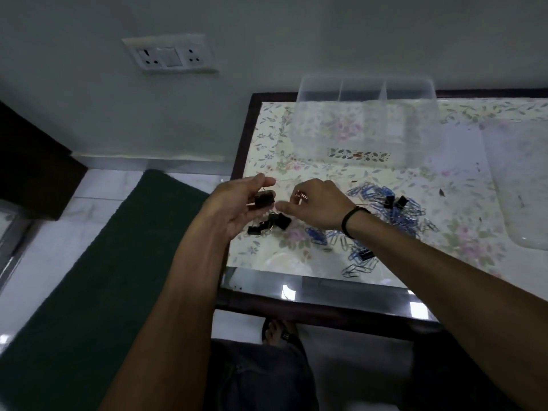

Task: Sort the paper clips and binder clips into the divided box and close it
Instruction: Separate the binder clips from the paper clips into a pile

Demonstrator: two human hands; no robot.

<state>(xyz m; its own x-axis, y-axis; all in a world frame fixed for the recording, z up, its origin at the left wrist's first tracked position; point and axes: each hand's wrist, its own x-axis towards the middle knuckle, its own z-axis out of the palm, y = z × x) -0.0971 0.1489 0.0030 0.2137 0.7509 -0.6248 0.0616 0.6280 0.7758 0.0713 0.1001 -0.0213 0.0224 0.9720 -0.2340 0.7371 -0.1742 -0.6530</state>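
Left hand [237,203] has its fingers curled round a black binder clip [264,199]. Right hand [315,203] pinches a small coppery clip [300,196]. More binder clips [271,224] sit just below the fingers, blue paper clips [382,200] off to the right, clear divided box [367,120] beyond, lid off.

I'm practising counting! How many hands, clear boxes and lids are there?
Hands: 2 (left hand, gripping a black binder clip; right hand)
Clear divided box: 1
Clear lid: 1
Total: 4
The loose clips are too tangled and blurred to count.
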